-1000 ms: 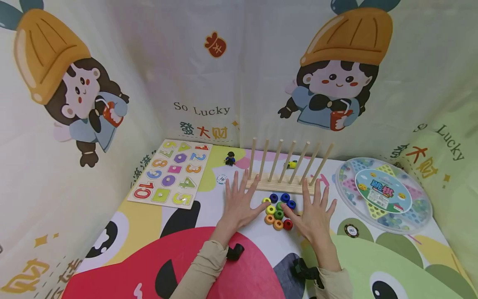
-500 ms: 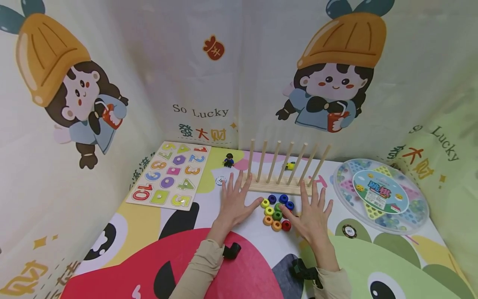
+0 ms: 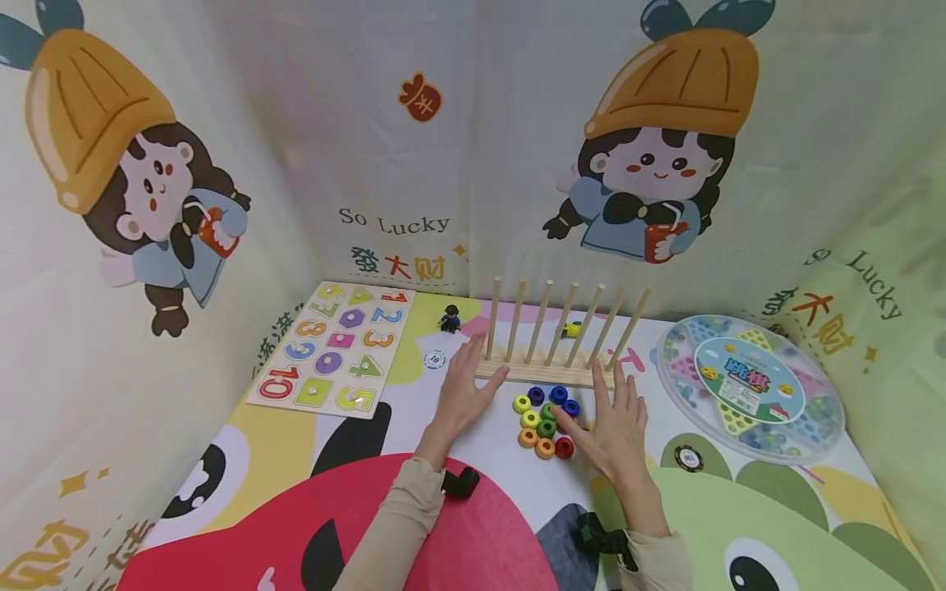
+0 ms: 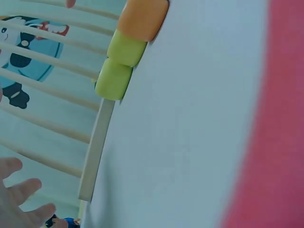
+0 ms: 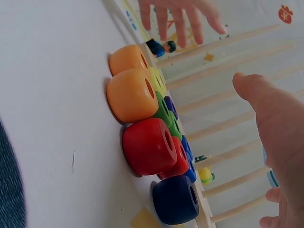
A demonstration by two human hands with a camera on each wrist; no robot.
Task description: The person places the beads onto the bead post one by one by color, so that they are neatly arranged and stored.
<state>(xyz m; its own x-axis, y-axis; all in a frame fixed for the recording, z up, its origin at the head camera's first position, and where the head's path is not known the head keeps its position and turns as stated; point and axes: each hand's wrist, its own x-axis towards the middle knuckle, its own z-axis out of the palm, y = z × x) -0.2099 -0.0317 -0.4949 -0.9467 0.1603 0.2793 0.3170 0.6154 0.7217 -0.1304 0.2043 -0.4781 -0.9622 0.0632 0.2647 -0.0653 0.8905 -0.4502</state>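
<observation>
My left hand (image 3: 460, 398) hovers by the left end of a wooden peg rack (image 3: 547, 373) with several upright dowels, fingers extended, holding nothing. My right hand (image 3: 617, 431) is spread just right of a cluster of coloured wooden beads, its thumb over their right side and also holding nothing. Among the beads are a yellow bead (image 3: 530, 419), an orange bead (image 3: 544, 448), a green bead (image 3: 546, 428), a blue bead (image 3: 558, 395) and a red bead (image 3: 564, 447). The right wrist view shows a dark blue bead (image 5: 175, 200) nearest the camera. Whether the left fingertips touch the rack, I cannot tell.
A number puzzle board (image 3: 332, 349) lies at the left. A round Chinese checkers box (image 3: 750, 386) lies at the right. Behind the rack are a small figure (image 3: 449, 318) and a yellow toy (image 3: 571, 329). Chips (image 3: 434, 359) lie at both sides; printed curtains surround the table.
The left hand's fingers have drawn closer together and its palm has turned inward. The right hand's fingers have also drawn together slightly. The head view has shifted a little; rack and beads stay put.
</observation>
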